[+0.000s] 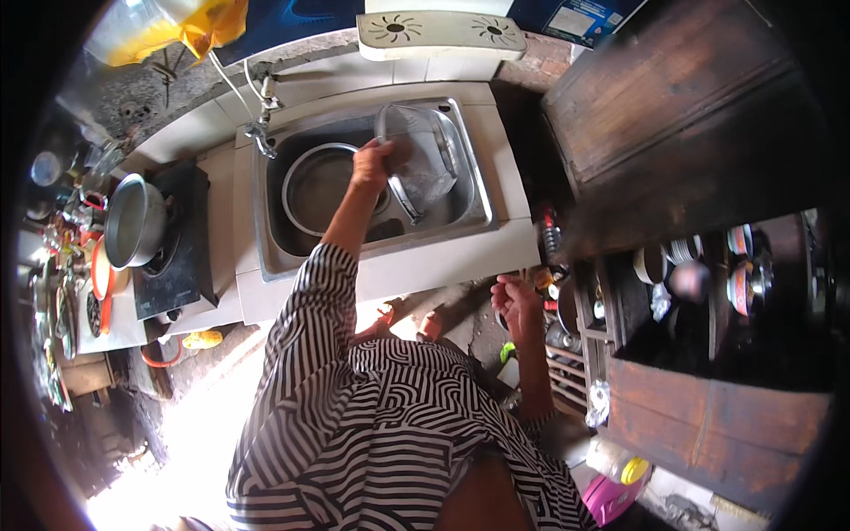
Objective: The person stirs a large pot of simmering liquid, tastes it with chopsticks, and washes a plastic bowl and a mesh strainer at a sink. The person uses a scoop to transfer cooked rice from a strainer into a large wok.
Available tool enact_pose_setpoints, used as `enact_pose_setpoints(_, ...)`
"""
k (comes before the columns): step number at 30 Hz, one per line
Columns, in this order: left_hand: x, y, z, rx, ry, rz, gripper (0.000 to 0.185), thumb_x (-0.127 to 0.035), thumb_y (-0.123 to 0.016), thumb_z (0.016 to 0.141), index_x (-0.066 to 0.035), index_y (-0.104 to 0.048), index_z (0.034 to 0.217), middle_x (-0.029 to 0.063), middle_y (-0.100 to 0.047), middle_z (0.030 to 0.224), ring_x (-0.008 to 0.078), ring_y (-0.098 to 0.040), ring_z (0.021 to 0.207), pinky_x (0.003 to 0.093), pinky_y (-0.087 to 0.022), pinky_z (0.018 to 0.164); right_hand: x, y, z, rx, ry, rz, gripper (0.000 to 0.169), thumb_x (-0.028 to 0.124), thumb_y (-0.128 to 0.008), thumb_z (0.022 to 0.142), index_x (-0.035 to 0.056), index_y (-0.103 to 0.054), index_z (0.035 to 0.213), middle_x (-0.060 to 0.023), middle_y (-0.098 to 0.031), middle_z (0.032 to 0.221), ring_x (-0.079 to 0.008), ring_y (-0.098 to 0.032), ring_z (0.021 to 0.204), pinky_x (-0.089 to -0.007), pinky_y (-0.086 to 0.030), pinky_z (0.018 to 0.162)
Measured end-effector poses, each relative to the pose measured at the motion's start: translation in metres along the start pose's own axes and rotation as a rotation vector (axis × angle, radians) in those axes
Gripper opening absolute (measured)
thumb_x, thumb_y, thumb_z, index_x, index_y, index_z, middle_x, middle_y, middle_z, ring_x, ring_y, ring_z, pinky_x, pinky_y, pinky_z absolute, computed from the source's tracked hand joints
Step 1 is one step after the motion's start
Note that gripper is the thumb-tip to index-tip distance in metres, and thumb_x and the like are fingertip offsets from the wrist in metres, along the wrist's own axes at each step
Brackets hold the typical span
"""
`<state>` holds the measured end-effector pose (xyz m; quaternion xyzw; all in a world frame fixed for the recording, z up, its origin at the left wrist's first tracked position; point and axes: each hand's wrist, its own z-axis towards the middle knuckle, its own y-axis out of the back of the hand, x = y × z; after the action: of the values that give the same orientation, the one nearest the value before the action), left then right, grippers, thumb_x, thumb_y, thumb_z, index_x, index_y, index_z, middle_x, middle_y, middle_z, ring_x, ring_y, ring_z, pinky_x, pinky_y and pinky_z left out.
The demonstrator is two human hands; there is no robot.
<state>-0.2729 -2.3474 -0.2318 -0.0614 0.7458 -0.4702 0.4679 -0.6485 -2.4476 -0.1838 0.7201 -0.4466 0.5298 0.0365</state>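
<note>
Over the steel sink [489,192], my left hand [372,162] grips the rim of a metal mesh strainer [422,159], which is tilted up on its side in the right part of the basin. A round metal basin [319,189] sits in the left part of the sink, just beside my left hand and partly behind the wrist. My right hand [514,299] is off the counter's right front corner with its fingers curled, and no held object shows in it. The metal tap [260,133] stands at the sink's back left.
A metal pot [135,222] stands on the black gas stove [192,245] at the left. An orange-rimmed strainer [101,269] lies beyond it. A wooden cabinet [717,418] with bowls stands at the right. A white shelf [441,40] hangs behind the sink.
</note>
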Motion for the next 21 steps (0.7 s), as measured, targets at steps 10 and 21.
enact_pose_setpoints(10,-0.082,-0.013,-0.071,0.195,-0.278,0.114,0.032,-0.015,-0.051,0.084,0.001,-0.051,0.111,0.0098,-0.058,0.104,0.0205,-0.057,0.094,0.0350,-0.045,0.084,0.141,-0.082,0.106,0.143,0.772,-0.488,0.018,0.013,-0.052,0.089,0.0019,-0.057,0.102,-0.0070,-0.062,0.085,-0.0107,-0.056,0.070,-0.0223,-0.046,0.066)
enact_pose_setpoints(21,-0.106,-0.064,-0.069,0.815,-0.321,1.216,0.031,-0.023,-0.060,0.076,0.003,-0.059,0.093,0.0125,-0.060,0.078,0.0198,-0.056,0.069,0.0335,-0.044,0.066,0.150,-0.156,0.123,0.687,0.396,-1.096,0.016,0.015,-0.064,0.079,0.0011,-0.057,0.082,0.0023,-0.055,0.067,-0.0039,-0.046,0.059,-0.0177,-0.036,0.056)
